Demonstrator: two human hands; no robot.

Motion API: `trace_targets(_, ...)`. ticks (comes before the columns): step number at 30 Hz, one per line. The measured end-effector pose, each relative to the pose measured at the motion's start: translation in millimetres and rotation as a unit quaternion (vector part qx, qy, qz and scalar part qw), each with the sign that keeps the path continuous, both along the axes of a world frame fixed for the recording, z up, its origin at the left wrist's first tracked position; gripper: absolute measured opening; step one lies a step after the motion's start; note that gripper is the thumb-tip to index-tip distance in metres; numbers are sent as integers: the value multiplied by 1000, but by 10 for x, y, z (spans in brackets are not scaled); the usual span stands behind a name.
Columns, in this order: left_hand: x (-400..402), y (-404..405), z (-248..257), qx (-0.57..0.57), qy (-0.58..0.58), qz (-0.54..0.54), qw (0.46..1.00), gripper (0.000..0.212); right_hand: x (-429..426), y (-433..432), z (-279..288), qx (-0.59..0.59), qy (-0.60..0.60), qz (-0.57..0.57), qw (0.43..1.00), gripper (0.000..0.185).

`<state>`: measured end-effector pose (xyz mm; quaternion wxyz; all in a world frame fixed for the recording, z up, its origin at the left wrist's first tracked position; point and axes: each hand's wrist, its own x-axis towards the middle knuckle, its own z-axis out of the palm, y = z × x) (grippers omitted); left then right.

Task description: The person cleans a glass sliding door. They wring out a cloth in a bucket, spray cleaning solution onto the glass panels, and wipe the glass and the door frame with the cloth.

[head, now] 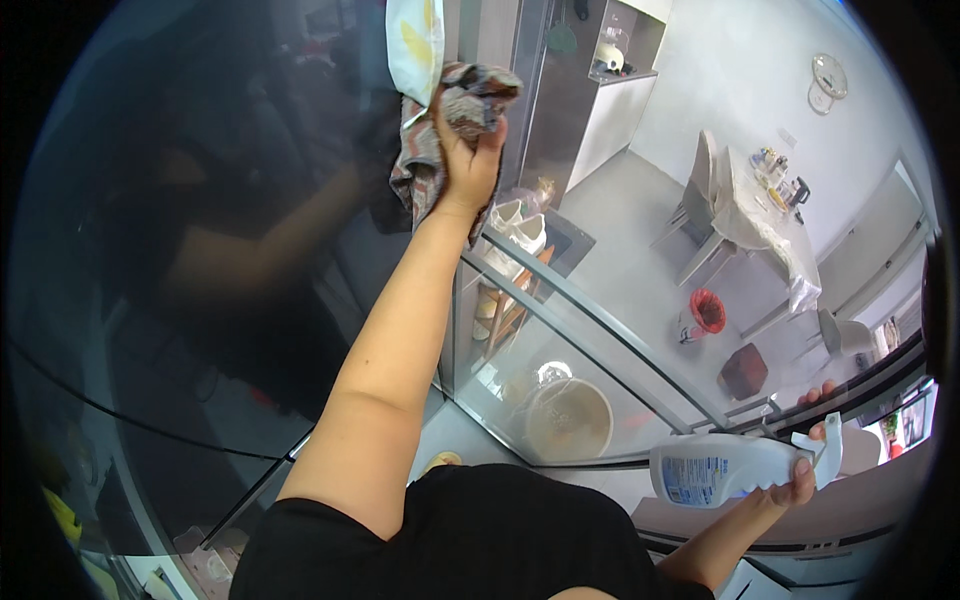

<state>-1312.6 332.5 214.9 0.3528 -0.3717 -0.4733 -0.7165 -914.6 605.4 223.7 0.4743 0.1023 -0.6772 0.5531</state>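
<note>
A patterned grey and brown cloth (424, 161) is bunched in my left hand (471, 169), which is raised at the end of my outstretched arm near the metal frame of a glass door. Beside the cloth hangs a pale white and yellow item (416, 52); how it is fixed cannot be told. Low on the right, my right hand (799, 480) grips a white spray bottle (694, 469) by its neck, and the bottle lies tilted on its side. Dark glass (300, 210) to the left reflects my arm.
Door rails (600, 315) run diagonally between my hands. A round bucket (570, 420) shows through the lower glass, near a shoe rack (510, 315). Farther off are a dining table (780, 232) with chairs, a red-lined bin (706, 311) and a dark red stool (744, 371).
</note>
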Motion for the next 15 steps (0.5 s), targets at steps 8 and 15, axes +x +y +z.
trace_targets(8,159,-30,-1707,-116,-226,243,936,49,39,8,-7,-2,18,19,1000,45)
trace_targets(15,764,180,-1750,-50,-475,214,852,73,97,22,-24,-8,2,-8,1000,48)
